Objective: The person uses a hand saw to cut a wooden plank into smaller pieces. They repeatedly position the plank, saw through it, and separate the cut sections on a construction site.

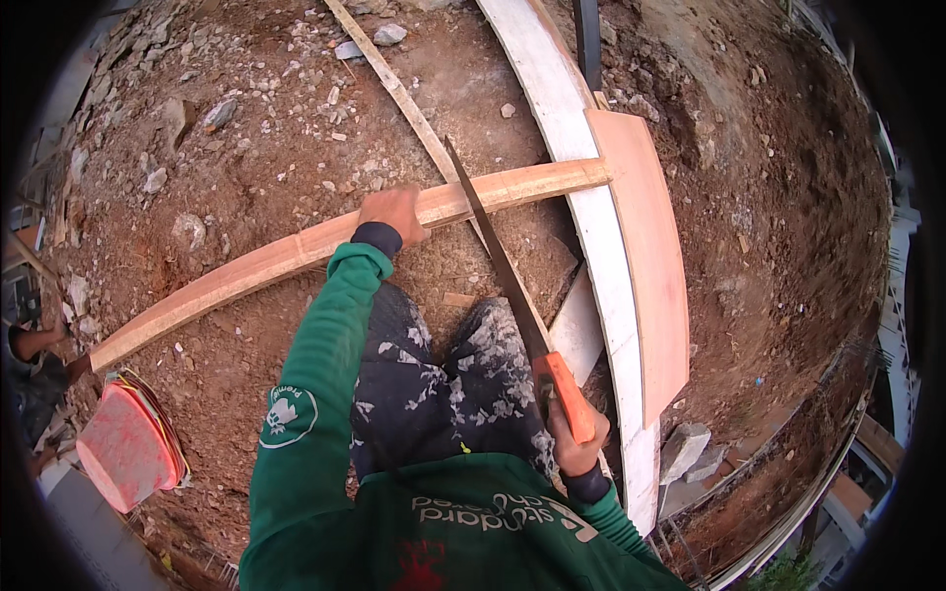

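My left hand point(394, 214) is closed over a long wooden beam point(286, 258) that runs from the lower left up to the right. In my right hand point(575, 438) is a handsaw, its orange handle gripped by my fingers. The dark blade of the handsaw point(503, 261) points away from me and lies across the beam, to the right of my left hand. Whether the teeth have cut into the wood, I cannot tell. The beam's right end meets a flat plywood piece point(645, 266) on a long white board point(572, 118).
A thin wooden strip point(399, 94) passes beneath the beam. Red buckets point(133, 443) stand at the left, near another person's arm point(37, 341). Broken stones point(685, 448) lie beside the white board. Rubble covers the brown dirt ground point(246, 138).
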`<state>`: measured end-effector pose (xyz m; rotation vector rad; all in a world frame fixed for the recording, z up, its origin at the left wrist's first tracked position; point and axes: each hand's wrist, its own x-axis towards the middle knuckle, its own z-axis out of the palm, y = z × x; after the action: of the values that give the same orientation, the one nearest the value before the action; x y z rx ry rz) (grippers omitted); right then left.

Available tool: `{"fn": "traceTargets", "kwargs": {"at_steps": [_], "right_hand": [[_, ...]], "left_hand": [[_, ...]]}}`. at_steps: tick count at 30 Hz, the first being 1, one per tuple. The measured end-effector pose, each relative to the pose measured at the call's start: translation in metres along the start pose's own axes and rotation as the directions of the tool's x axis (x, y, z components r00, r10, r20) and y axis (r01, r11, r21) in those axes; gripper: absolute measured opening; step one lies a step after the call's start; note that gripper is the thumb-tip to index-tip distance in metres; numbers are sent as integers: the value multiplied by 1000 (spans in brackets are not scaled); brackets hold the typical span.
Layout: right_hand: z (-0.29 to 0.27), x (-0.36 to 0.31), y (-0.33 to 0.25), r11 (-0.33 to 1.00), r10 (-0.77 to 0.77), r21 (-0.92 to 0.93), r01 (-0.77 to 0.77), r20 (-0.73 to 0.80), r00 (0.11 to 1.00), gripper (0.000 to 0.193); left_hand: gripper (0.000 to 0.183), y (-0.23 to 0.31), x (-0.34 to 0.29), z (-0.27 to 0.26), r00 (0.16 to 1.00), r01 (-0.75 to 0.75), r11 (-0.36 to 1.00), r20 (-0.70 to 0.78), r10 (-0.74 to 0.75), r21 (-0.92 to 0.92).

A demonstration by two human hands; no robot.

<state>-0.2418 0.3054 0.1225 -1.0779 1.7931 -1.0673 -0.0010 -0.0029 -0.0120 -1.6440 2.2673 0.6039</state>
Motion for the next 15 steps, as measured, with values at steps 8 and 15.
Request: {"fn": "traceTargets", "kwargs": {"at_steps": [8,15], "right_hand": [[90,125,43,986,72,151,-70,-6,997,14],[-3,-9,11,998,53,-25,-52,41,998,34]], "left_hand": [[62,7,13,-5,998,-31,1000,56,31,-3],[53,-6,9,0,997,17,1000,70,-15,-26]]}}
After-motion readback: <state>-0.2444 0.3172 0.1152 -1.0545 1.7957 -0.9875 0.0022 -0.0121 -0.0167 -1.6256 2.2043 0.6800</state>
